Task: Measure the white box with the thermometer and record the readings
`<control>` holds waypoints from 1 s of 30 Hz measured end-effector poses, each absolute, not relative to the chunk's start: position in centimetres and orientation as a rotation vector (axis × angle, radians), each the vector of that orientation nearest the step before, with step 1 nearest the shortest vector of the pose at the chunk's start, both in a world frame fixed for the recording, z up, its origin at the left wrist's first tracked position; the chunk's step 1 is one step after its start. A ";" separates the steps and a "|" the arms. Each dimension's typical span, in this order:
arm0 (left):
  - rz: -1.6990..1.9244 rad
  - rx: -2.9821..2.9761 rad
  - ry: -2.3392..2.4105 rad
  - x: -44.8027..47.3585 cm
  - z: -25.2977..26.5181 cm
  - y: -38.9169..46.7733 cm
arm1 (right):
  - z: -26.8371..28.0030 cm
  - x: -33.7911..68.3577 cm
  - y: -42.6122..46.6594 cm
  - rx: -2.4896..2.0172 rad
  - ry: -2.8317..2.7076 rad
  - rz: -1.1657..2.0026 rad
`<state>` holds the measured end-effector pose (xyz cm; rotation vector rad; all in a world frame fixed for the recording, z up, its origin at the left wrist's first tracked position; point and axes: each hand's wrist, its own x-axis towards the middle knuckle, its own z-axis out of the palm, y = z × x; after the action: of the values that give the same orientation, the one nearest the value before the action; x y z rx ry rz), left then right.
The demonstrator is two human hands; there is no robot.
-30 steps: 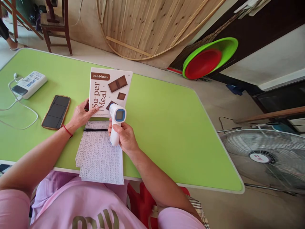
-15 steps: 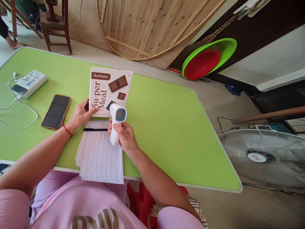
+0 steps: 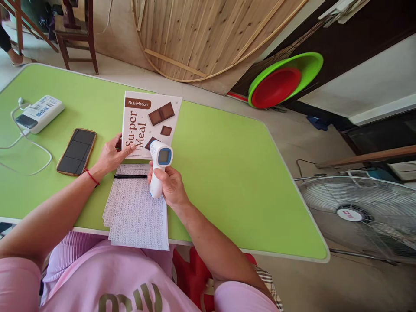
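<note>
My left hand [image 3: 113,154] grips the lower left edge of a white box [image 3: 149,121] printed "NutriMotion Su-per Meal" with chocolate pieces, thumb on its front and the other fingers partly hidden behind. In my right hand [image 3: 170,184] is a white and blue infrared thermometer [image 3: 160,164], its small grey screen facing me and its head in front of the box's lower part. Beneath my hands lie handwritten sheets of paper [image 3: 138,212], stacked unevenly and reaching over the table's near edge. A black pen [image 3: 130,176] rests across their top, its right end hidden by my right hand.
On the green table [image 3: 227,173], a phone [image 3: 77,151] lies left of my left hand, and a white power bank [image 3: 40,113] with a cable is farther left. A standing fan [image 3: 354,214] is at the right. Beyond the table are a wooden chair [image 3: 76,39] and basins [image 3: 276,86].
</note>
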<state>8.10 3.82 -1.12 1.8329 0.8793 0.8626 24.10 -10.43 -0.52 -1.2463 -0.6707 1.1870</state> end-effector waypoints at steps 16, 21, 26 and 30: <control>0.880 1.844 0.859 8.1 -1.0 3.8 | -0.4 24.1 -10.5 -1.263 -0.661 1.198; 0.877 1.831 0.878 8.1 -1.0 3.7 | -0.4 24.1 -10.4 -1.263 -0.677 1.186; 0.869 1.818 0.878 8.1 -0.9 3.7 | -0.4 24.1 -10.5 -1.283 -0.699 1.176; 0.865 1.808 0.868 8.0 -0.9 3.8 | -0.3 24.1 -10.5 -1.298 -0.706 1.172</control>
<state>7.98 3.79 -0.93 1.8080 0.8681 0.8650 24.14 -10.48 -0.32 -1.2982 -0.7061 1.1717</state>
